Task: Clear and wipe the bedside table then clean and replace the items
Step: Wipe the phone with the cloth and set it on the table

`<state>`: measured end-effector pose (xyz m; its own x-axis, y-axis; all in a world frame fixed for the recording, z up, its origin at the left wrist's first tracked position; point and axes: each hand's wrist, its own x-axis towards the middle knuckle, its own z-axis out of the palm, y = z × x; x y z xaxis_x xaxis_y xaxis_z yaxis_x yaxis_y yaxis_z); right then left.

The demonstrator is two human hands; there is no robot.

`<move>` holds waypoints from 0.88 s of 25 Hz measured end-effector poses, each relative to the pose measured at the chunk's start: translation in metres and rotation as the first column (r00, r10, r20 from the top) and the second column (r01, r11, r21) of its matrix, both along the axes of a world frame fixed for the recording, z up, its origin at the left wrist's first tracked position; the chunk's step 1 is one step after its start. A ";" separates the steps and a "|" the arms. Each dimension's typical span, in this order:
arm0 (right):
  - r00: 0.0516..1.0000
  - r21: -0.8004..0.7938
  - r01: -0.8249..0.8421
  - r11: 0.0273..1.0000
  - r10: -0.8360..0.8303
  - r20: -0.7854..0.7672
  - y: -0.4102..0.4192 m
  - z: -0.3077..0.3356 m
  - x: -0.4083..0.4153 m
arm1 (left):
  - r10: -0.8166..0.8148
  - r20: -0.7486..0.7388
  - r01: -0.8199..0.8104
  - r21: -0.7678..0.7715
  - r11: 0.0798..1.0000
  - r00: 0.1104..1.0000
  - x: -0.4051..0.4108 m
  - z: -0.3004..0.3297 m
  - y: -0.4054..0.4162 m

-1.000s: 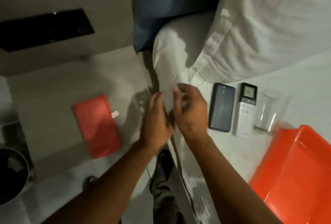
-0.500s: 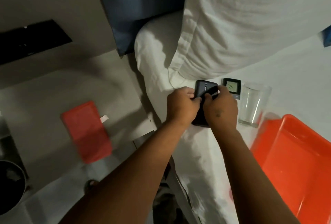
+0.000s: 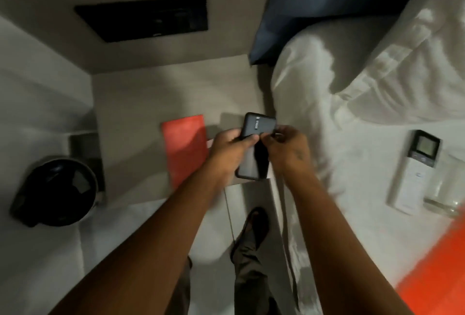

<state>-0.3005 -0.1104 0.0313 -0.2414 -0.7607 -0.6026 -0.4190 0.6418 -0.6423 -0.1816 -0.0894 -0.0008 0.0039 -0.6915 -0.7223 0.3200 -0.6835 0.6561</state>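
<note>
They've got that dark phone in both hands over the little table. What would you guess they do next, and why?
Probably lower the phone onto the bare table right of the red cloth. Both the left hand and right hand hold it above that spot; the remote and glass wait on the bed.

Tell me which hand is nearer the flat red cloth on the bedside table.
Left. The left hand sits right at the flat red cloth, by its right edge, gripping the dark phone. The right hand is farther right, beyond the phone.
</note>
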 end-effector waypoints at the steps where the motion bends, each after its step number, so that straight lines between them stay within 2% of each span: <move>1: 0.997 0.034 -0.070 0.997 0.069 0.041 0.001 -0.020 0.030 | 0.045 0.045 -0.045 0.006 0.999 0.998 0.031 -0.014 0.010; 4: 0.976 0.125 -0.217 0.968 0.212 0.055 0.012 -0.068 0.107 | 0.140 0.183 -0.153 0.059 0.986 0.973 0.122 -0.051 0.039; 6: 0.921 0.131 -0.368 0.920 0.381 -0.084 0.022 -0.085 0.132 | 0.205 0.239 -0.237 0.117 0.964 0.949 0.161 -0.070 0.050; 9: 0.875 0.159 -0.413 0.897 0.439 -0.205 0.035 -0.101 0.172 | 0.282 0.281 -0.337 0.175 0.925 0.918 0.202 -0.091 0.064; 12: 0.942 0.219 -0.301 0.928 0.325 -0.084 0.029 -0.106 0.188 | 0.301 0.241 -0.348 0.185 0.919 0.923 0.215 -0.104 0.070; 15: 0.941 0.166 -0.318 0.934 0.332 -0.063 0.032 -0.104 0.175 | 0.378 0.201 -0.414 0.182 0.892 0.904 0.212 -0.107 0.067; 17: 0.981 0.131 -0.177 0.975 0.164 0.101 0.031 -0.101 0.157 | 0.424 0.181 -0.454 0.182 0.872 0.888 0.208 -0.108 0.062; 19: 0.943 0.179 -0.040 0.983 -0.022 0.331 0.029 -0.098 0.145 | 0.399 0.187 -0.430 0.171 0.886 0.897 0.200 -0.110 0.058; 20: 0.917 0.196 -0.037 0.980 -0.045 0.397 0.029 -0.095 0.144 | 0.375 0.185 -0.404 0.158 0.901 0.908 0.193 -0.109 0.056; 21: 0.919 0.180 -0.089 0.980 0.012 0.393 0.029 -0.093 0.147 | 0.357 0.174 -0.382 0.144 0.913 0.918 0.183 -0.105 0.054; 22: 0.944 0.114 -0.187 0.976 0.147 0.297 0.030 -0.094 0.152 | 0.344 0.163 -0.366 0.136 0.921 0.925 0.174 -0.102 0.052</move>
